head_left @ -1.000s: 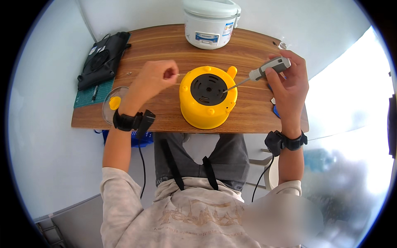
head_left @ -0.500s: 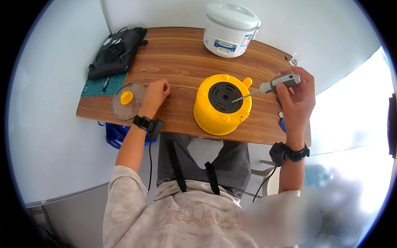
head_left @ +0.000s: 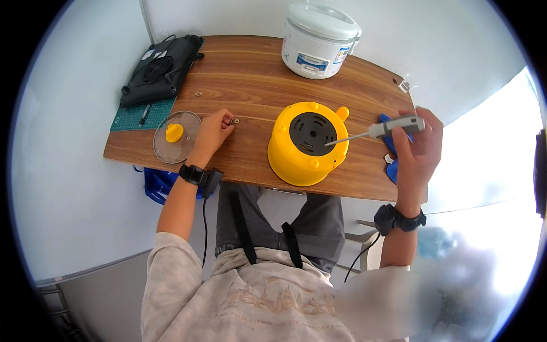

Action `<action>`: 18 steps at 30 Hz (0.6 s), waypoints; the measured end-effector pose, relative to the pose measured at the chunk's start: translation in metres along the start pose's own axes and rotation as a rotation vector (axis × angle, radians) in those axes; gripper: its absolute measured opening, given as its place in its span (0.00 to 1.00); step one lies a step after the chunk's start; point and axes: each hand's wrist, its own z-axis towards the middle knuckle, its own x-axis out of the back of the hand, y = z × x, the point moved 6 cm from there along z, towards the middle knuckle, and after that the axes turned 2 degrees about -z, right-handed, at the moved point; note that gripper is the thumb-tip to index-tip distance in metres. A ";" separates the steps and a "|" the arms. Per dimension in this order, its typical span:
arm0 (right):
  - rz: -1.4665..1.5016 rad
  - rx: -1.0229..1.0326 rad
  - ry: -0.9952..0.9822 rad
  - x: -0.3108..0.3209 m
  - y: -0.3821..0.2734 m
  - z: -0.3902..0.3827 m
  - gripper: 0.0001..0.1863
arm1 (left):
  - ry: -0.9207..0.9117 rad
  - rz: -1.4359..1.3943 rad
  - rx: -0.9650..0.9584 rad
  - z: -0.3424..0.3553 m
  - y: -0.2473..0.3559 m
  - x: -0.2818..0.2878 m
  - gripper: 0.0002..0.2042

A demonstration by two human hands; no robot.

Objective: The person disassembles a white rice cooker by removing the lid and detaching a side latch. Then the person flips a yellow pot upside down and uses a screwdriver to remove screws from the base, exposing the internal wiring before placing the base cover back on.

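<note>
My right hand (head_left: 420,149) is closed around the grey handle of a screwdriver (head_left: 395,127). Its thin shaft points left, and the tip is over the dark slotted disc (head_left: 313,134) in the base of an upside-down yellow pot-shaped housing (head_left: 293,161); whether it touches cannot be told. On the wooden table to the left, my left hand (head_left: 212,132) has its fingers drawn together in a pinch. Small metal pieces (head_left: 236,121) show at those fingertips, too small to name. Beside this hand lies a round glass lid (head_left: 165,149) with a yellow knob (head_left: 174,133).
A white rice cooker (head_left: 319,43) stands at the back of the table (head_left: 245,85). At the far left, a black appliance (head_left: 160,71) with a fan grille rests partly on a green cutting mat (head_left: 126,118) holding a small dark tool (head_left: 145,115). Blue items (head_left: 392,170) lie by my right hand.
My right hand and the screwdriver have shifted slightly right and down. My left fingertips have loosened a little, and small metal pieces now show beside them.
</note>
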 end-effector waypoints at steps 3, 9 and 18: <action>0.049 -0.091 0.128 0.028 0.011 -0.022 0.25 | 0.003 -0.012 0.008 -0.008 0.002 0.004 0.16; 0.085 -0.197 0.342 0.064 0.033 -0.070 0.27 | 0.059 0.053 -0.016 -0.023 0.020 0.008 0.16; 0.166 -0.299 0.444 0.073 0.058 -0.130 0.25 | -0.086 -0.094 -0.213 -0.032 0.149 0.004 0.15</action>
